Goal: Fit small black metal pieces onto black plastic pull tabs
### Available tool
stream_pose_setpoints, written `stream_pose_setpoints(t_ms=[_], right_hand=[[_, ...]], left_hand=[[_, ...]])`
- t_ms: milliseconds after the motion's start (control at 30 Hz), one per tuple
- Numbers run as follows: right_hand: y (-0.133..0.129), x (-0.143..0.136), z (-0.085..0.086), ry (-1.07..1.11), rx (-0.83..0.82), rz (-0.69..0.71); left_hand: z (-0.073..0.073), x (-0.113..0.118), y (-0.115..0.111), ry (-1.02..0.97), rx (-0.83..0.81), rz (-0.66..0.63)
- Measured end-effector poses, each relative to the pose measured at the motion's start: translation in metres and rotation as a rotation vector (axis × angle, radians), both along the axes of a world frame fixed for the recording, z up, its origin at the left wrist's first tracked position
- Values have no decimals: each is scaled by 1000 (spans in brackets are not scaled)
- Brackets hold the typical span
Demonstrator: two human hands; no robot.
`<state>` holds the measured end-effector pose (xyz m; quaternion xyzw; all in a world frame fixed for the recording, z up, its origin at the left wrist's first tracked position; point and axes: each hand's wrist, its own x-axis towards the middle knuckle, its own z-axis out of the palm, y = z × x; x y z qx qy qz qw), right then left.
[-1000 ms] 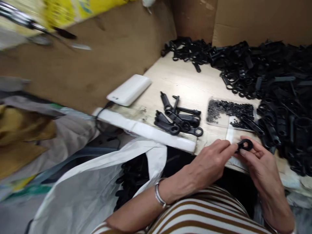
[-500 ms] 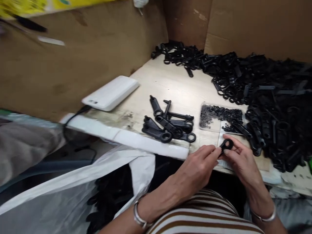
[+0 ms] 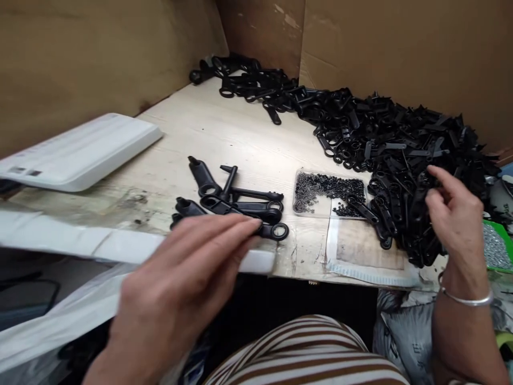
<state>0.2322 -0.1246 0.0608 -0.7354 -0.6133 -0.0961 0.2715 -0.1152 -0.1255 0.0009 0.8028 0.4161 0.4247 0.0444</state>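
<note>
My left hand is over the near edge of the small group of black ringed parts, fingers pressed together; what they hold, if anything, is hidden. At the right, my right hand reaches to the large pile of black parts, thumb and index finger apart, with nothing visible between them. A shallow clear tray of tiny black pieces lies between the group and the pile.
A white flat device lies at the left of the table. Cardboard walls rise behind. A green tray of small shiny pieces sits at the far right. White padding lines the front edge.
My hands have parted: the left moved left to the small group, the right moved right to the pile. The ringed part is no longer seen between them. The view has shifted right.
</note>
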Motion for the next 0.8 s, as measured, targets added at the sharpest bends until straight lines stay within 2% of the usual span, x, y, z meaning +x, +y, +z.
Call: stream_pose_setpoints(t_ms=[100, 233, 333, 467, 533, 633, 700, 800], right_hand=[[16, 17, 2, -289, -31, -75], [25, 17, -10, -531, -290, -164], [23, 18, -13, -588, -329, -167], [20, 16, -6, -526, -246, -143], [18, 8, -4, -486, -184, -66], [14, -16, -9, -417, -128, 194], [12, -35, -19, -343, -126, 366], [7, -66, -40, -238, -181, 553]], left_hand=[[-5, -23, 14, 178, 47, 130], [-18, -39, 27, 381, 89, 87], [-23, -40, 30, 385, 72, 46], [-19, -34, 27, 358, 39, 37], [-17, -32, 26, 330, 12, 47], [-16, -30, 25, 312, -36, 64], [-17, -29, 25, 318, -55, 58], [-18, -30, 25, 326, -115, 28]])
